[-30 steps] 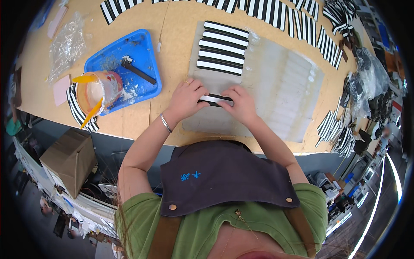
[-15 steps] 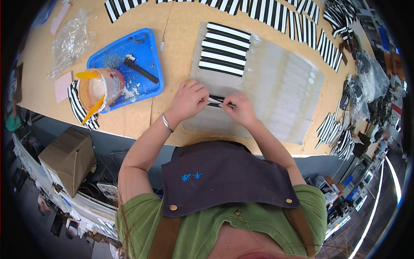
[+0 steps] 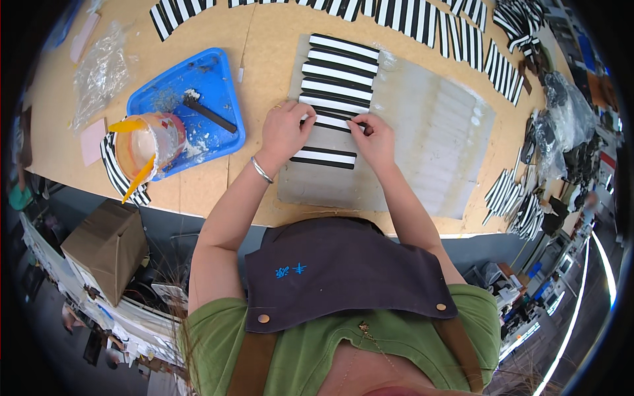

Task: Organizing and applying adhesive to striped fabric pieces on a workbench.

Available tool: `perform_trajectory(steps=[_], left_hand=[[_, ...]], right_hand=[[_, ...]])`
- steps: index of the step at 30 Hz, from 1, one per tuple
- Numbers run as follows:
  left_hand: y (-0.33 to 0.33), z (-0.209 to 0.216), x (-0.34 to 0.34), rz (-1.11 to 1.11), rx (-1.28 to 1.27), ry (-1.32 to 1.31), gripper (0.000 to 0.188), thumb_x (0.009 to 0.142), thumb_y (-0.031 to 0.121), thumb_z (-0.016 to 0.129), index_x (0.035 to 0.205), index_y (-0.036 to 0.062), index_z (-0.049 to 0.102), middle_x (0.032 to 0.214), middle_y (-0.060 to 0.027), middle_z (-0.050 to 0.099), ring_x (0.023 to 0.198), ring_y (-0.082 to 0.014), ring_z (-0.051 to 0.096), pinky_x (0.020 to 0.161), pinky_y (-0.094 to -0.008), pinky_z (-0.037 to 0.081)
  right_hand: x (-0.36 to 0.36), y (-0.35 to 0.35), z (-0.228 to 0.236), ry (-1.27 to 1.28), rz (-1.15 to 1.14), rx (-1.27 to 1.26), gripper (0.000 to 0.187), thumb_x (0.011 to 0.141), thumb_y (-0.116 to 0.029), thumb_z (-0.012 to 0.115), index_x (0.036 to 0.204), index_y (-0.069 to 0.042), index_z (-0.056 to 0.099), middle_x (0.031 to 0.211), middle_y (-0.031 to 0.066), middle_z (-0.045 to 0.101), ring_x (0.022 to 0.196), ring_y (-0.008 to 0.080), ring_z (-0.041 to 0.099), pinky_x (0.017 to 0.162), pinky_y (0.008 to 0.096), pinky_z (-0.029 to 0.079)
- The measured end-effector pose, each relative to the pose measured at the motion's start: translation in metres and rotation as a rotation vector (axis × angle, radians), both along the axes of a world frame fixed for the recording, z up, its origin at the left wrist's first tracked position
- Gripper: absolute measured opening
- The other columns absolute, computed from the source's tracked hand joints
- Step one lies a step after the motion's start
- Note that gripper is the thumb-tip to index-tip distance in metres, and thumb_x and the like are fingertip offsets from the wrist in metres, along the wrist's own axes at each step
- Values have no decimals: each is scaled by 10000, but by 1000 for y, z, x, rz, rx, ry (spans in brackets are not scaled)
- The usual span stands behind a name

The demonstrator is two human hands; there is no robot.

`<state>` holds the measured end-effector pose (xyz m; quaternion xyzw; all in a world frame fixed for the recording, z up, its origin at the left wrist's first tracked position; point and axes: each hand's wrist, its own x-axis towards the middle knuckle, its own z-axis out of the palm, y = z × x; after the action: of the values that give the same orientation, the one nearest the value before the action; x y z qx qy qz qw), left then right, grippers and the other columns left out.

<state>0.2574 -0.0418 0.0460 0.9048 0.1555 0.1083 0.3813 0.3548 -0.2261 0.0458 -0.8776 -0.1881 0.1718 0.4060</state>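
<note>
Black-and-white striped flat strip [image 3: 333,121] sits at the six o'clock end of a column of matching strips [image 3: 340,70] on a grey rectangular sheet [image 3: 422,138]. Left hand [image 3: 286,130], narrowed, pinches its nine o'clock end; right hand [image 3: 372,140], likewise narrow, seemingly pinches three o'clock, contact partly hidden.

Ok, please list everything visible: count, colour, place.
Table: one, tan, ahead
Sheet: one, grey, on table
Held strip: one, black-white, over sheet
Near strip: one, black-white, on sheet
Strip group: several, black-white, on sheet
Outer strips: many, black-white, table's edges
Tray: one, blue, table's left
Tool: one, black, in tray
Tub: one, pinkish, at tray
Sticks: two, yellow, at tub
Pads: two, pink, table's left
Bags: several, clear, table's sides
Box: one, brown, lower left
Clutter: uncountable, mixed, background
Apron: one, dark, chest
Shirt: one, green, beneath
Left hand: one, ungloved, strip's left end
Right hand: one, ungloved, strip's right end
</note>
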Motion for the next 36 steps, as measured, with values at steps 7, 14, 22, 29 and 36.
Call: perform_trajectory(steps=[7,14,22,29,36], left_hand=[[-5,7,-3,122,194,-43,104,728,125,713,798,130,636,829,-32,546,782,-232,542,648,-363,426],[-15,19,-46,-240,131,105,198,671,200,760,822,174,636,881,1,524,888,-208,511,718,-362,398],[-23,12,-56,-279,112,141,129,678,144,697,750,148,588,882,6,533,922,-214,509,797,-374,392],[-21,19,-50,-258,98,42,105,703,134,679,741,144,582,822,6,568,871,-207,528,775,-367,387],[-12,7,-28,-53,16,46,102,767,152,689,789,118,595,756,-15,614,767,-247,563,676,-375,382]], right_hand=[[0,2,-3,-104,15,10,131,736,-128,750,823,-67,674,734,55,603,528,136,529,503,268,440],[-30,-23,15,-238,372,-54,200,704,-164,764,867,-124,655,892,30,563,716,205,568,617,320,480],[-43,-25,15,-239,468,-90,215,678,-161,764,830,-121,617,885,23,556,888,246,542,728,361,464],[-38,-27,11,6,392,77,140,736,-104,733,826,-76,630,752,39,597,649,182,547,606,306,452],[-22,-13,11,85,80,-22,103,779,-95,708,854,-46,656,738,50,619,511,112,500,481,262,411]])
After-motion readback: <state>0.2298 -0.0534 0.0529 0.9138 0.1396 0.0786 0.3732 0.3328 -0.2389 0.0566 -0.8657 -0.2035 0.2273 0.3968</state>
